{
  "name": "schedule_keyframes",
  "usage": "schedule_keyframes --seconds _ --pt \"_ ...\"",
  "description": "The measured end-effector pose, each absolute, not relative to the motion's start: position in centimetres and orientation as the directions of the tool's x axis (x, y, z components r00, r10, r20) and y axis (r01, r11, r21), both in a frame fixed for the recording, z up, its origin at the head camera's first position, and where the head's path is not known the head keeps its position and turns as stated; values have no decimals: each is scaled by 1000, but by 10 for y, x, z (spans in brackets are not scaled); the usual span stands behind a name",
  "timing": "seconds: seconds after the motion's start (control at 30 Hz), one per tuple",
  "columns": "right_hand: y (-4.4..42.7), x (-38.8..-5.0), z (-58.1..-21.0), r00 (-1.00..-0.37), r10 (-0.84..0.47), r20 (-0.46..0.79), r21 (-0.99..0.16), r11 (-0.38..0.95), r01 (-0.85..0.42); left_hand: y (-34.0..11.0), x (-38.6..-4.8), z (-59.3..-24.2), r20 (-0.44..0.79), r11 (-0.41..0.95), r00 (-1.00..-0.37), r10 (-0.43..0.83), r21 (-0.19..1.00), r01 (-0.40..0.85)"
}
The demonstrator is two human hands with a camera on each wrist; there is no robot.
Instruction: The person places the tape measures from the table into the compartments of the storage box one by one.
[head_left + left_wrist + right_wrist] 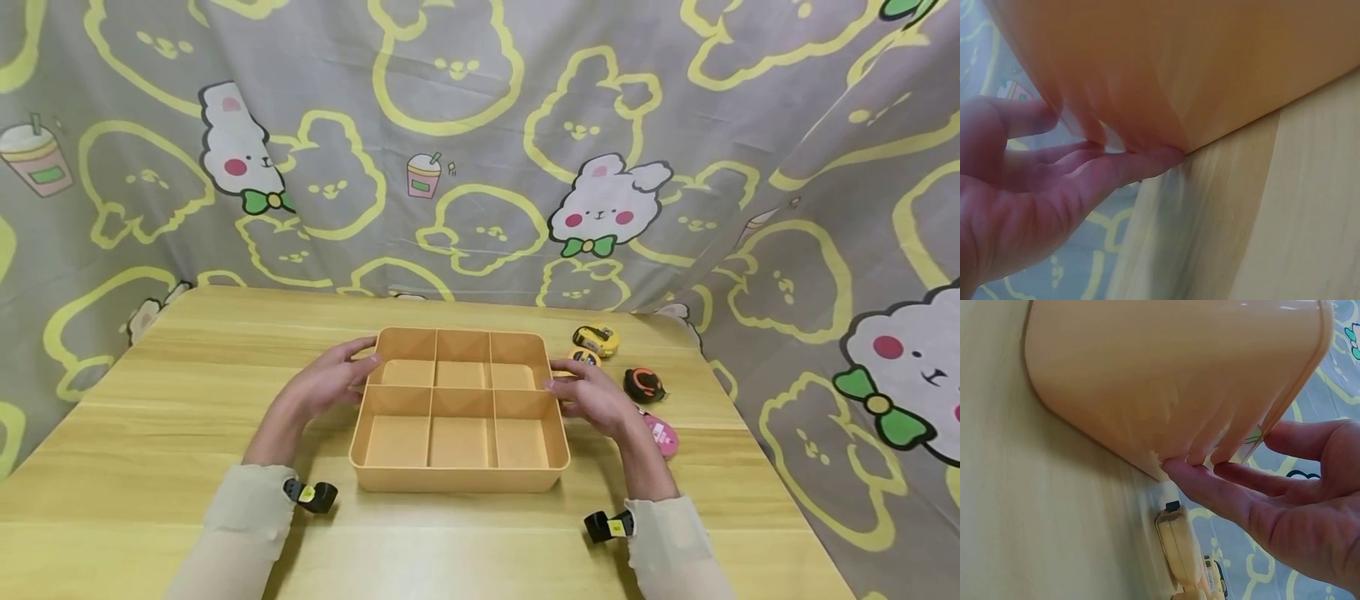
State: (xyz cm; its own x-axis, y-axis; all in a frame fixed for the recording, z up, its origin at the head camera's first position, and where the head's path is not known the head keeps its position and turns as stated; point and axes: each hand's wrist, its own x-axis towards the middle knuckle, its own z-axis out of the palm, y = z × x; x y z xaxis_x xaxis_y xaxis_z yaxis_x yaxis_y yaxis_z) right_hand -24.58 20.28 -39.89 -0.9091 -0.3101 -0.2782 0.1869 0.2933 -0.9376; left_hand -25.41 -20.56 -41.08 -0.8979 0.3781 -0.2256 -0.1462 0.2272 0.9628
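Observation:
An orange plastic divided box with two rows of compartments rests on the table between both hands. My left hand grips its left side, thumb at the rim and fingers against the outer wall. The right hand holds the opposite side the same way. In the left wrist view, the fingertips of the left hand touch the box wall low down, near the wood. From the right wrist, the right hand shows its fingers on the wall, thumb at the rim.
Beyond the right hand lie two yellow tape measures, one partly hidden, and a black and orange tape measure. A pink rounded item sits partly behind the right forearm. A patterned grey curtain hangs behind the wooden table.

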Motion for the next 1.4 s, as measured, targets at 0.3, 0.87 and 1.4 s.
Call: schedule_keyframes --seconds 0.3,0.87,1.4 --pt "204 -246 -398 -912 -303 -278 -937 293 189 -204 -254 -411 -226 254 -899 374 958 -135" --pt "205 -240 -382 -979 -130 -157 -947 302 112 -209 -254 -413 -228 254 -899 374 957 -137" --pt "215 -247 -400 -995 97 -4 -868 494 52 -211 -254 -412 -215 223 -877 429 966 -128"
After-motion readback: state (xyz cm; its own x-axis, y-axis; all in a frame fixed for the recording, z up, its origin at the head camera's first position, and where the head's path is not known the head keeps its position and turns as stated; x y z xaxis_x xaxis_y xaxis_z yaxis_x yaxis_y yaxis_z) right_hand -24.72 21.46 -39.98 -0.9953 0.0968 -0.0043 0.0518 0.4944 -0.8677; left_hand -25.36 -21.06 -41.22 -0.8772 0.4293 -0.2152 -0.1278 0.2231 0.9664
